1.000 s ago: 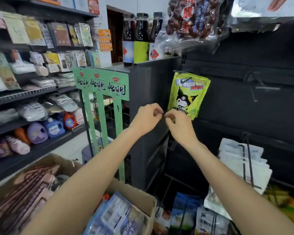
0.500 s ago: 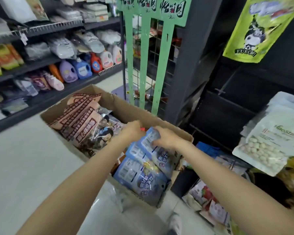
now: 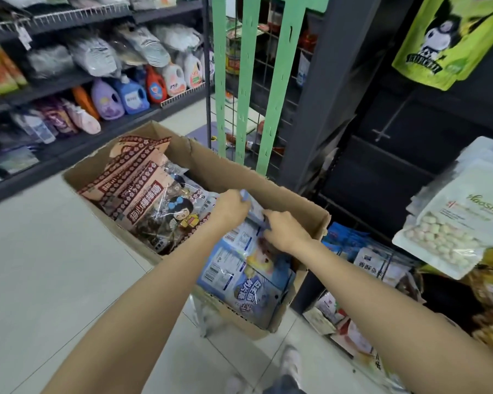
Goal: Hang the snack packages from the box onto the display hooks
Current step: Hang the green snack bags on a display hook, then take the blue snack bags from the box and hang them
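Floor (image 3: 40, 280): pale tiles are spreading across the left and bottom of the view, and the box is sitting on them.
Shelves (image 3: 69, 81): dark store racks are running along the upper left, carrying detergent bottles (image 3: 131, 95) and soft bagged goods.
Display wall (image 3: 396, 166): a black panel is standing at the right, just behind the box, with a bare hook (image 3: 383, 135) jutting out of it.
Green stand (image 3: 271, 89): a wire rack with green strips is standing behind the box's far corner.
Box (image 3: 239, 174): an open cardboard carton is sitting between the floor aisle and the display wall, packed with snack bags.
Brown bags (image 3: 143, 194): patterned brown packs are filling the left half of the box, one showing a cartoon girl.
Blue bags (image 3: 239, 268): blue snack packs are lying stacked in the right half of the box, under both hands.
White pouch (image 3: 453, 226): a pale pouch of round pieces is hanging at the right edge, well apart from the box.
Green pouch (image 3: 450, 38): a lime pouch with a cartoon figure is hanging on the wall at the top right.
Left hand (image 3: 229, 207): it is curling its fingers around the top edge of a blue bag inside the box.
Right hand (image 3: 285, 230): it is pinching the same bag's top edge just beside the left hand; the bag is not yet clear of the box.
Shoe (image 3: 292, 359): a pale shoe is showing on the floor below the box.
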Action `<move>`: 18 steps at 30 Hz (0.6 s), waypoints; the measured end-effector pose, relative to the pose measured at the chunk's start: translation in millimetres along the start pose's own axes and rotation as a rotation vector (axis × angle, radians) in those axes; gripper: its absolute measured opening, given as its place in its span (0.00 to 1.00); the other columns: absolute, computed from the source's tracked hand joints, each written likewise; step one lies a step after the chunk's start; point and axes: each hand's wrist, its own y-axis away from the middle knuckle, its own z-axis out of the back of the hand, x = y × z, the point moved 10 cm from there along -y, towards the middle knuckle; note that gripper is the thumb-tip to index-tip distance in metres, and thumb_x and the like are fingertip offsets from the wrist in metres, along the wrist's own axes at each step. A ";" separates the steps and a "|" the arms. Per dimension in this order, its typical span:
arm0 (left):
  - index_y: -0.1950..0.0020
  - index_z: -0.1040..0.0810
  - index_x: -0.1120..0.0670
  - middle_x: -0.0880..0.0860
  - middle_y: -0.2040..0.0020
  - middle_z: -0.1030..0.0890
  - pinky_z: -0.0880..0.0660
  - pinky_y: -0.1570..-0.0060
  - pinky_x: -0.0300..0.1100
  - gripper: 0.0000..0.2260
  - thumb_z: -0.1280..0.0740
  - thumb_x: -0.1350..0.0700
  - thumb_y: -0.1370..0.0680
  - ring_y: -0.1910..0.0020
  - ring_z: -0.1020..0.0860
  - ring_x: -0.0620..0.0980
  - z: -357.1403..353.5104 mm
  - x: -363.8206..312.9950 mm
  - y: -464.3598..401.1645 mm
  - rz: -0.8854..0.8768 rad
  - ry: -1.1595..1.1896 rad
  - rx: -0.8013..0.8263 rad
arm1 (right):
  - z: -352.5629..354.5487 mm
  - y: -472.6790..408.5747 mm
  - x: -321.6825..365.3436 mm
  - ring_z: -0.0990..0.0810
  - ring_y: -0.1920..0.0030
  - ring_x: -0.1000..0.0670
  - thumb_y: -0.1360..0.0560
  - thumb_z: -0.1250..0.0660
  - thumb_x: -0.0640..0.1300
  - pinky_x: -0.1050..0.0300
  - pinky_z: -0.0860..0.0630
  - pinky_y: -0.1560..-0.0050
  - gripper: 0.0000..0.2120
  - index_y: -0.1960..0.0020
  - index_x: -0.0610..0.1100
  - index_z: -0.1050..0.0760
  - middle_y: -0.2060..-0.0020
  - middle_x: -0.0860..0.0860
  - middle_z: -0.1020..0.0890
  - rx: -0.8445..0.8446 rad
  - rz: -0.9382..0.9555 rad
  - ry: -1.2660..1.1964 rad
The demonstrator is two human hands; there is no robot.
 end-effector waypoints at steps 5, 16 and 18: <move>0.69 0.39 0.56 0.52 0.71 0.36 0.43 0.74 0.43 0.17 0.42 0.57 0.20 0.70 0.37 0.53 51.2 -1.2 0.5 0.033 0.169 -0.240 | 46.0 19.1 -18.6 0.21 0.48 0.41 0.23 0.37 0.45 0.52 0.26 0.57 0.11 0.42 0.47 0.22 0.47 0.45 0.19 -0.200 -0.077 0.019; 0.30 0.32 0.57 0.58 0.34 0.27 0.31 0.43 0.48 0.18 0.44 0.64 0.20 0.38 0.28 0.57 93.2 -108.2 34.6 -0.405 -0.137 -0.454 | 177.8 57.1 -9.9 0.32 0.71 0.52 0.33 0.24 0.48 0.55 0.40 0.70 0.14 0.70 0.49 0.27 0.76 0.50 0.27 -0.658 0.072 -0.489; 0.33 0.28 0.57 0.56 0.39 0.24 0.33 0.46 0.40 0.14 0.41 0.58 0.19 0.41 0.26 0.53 79.4 -145.2 41.2 -0.620 -0.078 -0.276 | 197.7 63.6 -7.4 0.33 0.74 0.57 0.33 0.24 0.46 0.58 0.39 0.72 0.10 0.68 0.50 0.24 0.77 0.54 0.28 -0.687 0.134 -0.583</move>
